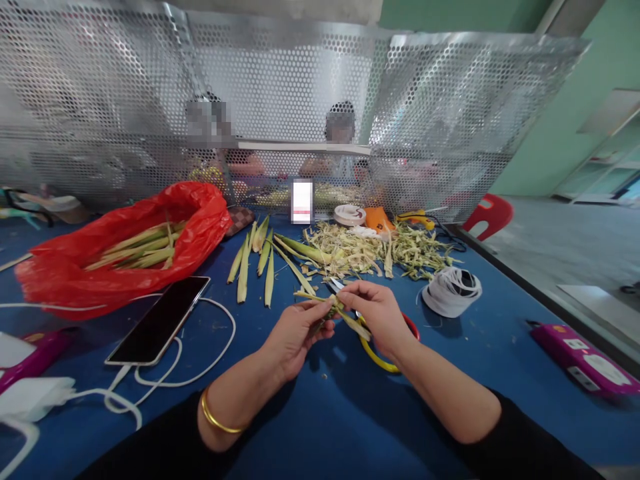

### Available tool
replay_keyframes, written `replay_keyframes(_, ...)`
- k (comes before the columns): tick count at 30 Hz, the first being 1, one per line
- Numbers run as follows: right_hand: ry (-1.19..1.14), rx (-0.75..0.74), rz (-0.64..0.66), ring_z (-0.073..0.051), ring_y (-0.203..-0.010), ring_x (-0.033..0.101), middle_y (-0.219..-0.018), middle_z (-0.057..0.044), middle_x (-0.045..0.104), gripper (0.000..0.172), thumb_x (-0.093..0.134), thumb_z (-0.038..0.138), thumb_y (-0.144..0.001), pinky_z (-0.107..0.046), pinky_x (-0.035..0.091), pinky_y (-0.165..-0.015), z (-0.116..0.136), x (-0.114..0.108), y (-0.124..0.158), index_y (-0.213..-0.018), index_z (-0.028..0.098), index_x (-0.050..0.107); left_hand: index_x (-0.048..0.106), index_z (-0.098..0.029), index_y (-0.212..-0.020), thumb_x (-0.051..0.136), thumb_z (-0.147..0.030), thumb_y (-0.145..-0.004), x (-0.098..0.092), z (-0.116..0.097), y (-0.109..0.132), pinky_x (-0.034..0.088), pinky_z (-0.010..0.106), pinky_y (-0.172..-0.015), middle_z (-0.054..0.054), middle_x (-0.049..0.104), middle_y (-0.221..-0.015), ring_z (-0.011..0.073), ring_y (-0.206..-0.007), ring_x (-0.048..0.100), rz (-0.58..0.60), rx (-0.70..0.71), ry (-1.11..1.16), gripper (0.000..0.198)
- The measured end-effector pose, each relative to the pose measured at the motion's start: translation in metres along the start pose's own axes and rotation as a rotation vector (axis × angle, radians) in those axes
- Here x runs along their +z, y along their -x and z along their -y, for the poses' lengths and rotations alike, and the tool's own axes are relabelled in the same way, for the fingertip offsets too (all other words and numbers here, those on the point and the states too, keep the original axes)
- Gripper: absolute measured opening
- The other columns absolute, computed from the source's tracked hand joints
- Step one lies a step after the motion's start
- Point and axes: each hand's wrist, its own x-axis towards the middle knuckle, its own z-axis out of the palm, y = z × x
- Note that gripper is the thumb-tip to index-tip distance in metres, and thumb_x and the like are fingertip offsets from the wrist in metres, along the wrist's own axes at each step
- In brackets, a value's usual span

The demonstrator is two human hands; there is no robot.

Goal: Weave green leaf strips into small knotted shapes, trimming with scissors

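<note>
Both my hands meet above the blue table (pixel 320 413) on a small bundle of folded green leaf strips (pixel 334 312). My left hand (pixel 295 333) pinches the strips from the left, fingers closed. My right hand (pixel 376 312) pinches them from the right. Strip ends stick out to the left and down to the right. Scissors with red and yellow handles (pixel 381 360) lie on the table just under my right hand, partly hidden by it.
A red plastic bag (pixel 100 253) with leaf stalks lies at left, a phone (pixel 160 320) on a white cable beside it. Loose stalks (pixel 255 267), a heap of leaf trimmings (pixel 380 250), a white tape coil (pixel 451 291), a magenta device (pixel 583 360). Perforated metal screen (pixel 300 100) behind, people beyond.
</note>
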Motion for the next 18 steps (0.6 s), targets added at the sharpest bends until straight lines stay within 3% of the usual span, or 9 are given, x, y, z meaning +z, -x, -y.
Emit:
replay_keyframes(4, -0.072, 0.123, 0.113, -0.014, -0.061, 0.057, -0.062, -0.001, 0.062, 0.024, 0.073, 0.037, -0.065, -0.028, 0.043, -0.063, 0.0036, -0.0018, -0.0008, -0.071, 0.015, 0.066, 0.071, -0.01, -0.083, 0.07, -0.024, -0.074, -0.0011, 0.0001, -0.0009, 0.049, 0.016, -0.05, 0.006, 0.068, -0.078, 0.0074, -0.053, 0.059, 0.028, -0.005, -0.033, 0.016)
replay_keyframes(8, -0.067, 0.121, 0.031, -0.012, -0.058, 0.052, -0.061, 0.001, 0.06, 0.025, 0.076, 0.036, -0.059, -0.025, 0.039, -0.06, 0.0055, -0.0054, -0.003, -0.067, 0.015, 0.066, 0.069, -0.012, -0.09, 0.067, -0.036, -0.077, -0.0011, 0.0006, -0.0002, 0.05, 0.018, -0.051, 0.008, 0.07, -0.082, 0.0101, -0.058, 0.062, 0.048, -0.011, -0.075, 0.027)
replay_keyframes(10, -0.086, 0.123, 0.003, -0.01, -0.056, 0.049, -0.06, 0.002, 0.058, 0.024, 0.076, 0.035, -0.06, -0.024, 0.036, -0.057, 0.0052, -0.0068, -0.0038, -0.067, 0.015, 0.065, 0.069, -0.012, -0.089, 0.068, -0.036, -0.075, -0.0012, 0.0009, 0.0001, 0.051, 0.019, -0.053, 0.008, 0.07, -0.081, 0.01, -0.058, 0.062, 0.051, -0.002, -0.103, 0.027)
replay_keyframes(15, -0.055, 0.173, 0.125, -0.009, -0.055, 0.046, -0.062, 0.002, 0.058, 0.026, 0.075, 0.038, -0.062, -0.023, 0.032, -0.053, 0.0051, -0.0068, -0.0035, -0.072, 0.015, 0.065, 0.069, -0.011, -0.082, 0.074, -0.033, -0.069, -0.0032, 0.0011, -0.001, 0.048, 0.018, -0.053, 0.005, 0.067, -0.072, 0.0077, -0.054, 0.058, 0.024, 0.068, -0.182, 0.026)
replay_keyframes(18, -0.016, 0.173, 0.13, -0.009, -0.054, 0.046, -0.059, 0.003, 0.058, 0.028, 0.078, 0.037, -0.058, -0.023, 0.031, -0.053, 0.0057, -0.0057, -0.0026, -0.068, 0.015, 0.064, 0.069, -0.011, -0.082, 0.074, -0.038, -0.068, -0.0031, 0.0008, -0.0008, 0.048, 0.019, -0.054, 0.005, 0.067, -0.072, 0.0083, -0.055, 0.058, 0.047, 0.075, -0.236, 0.03)
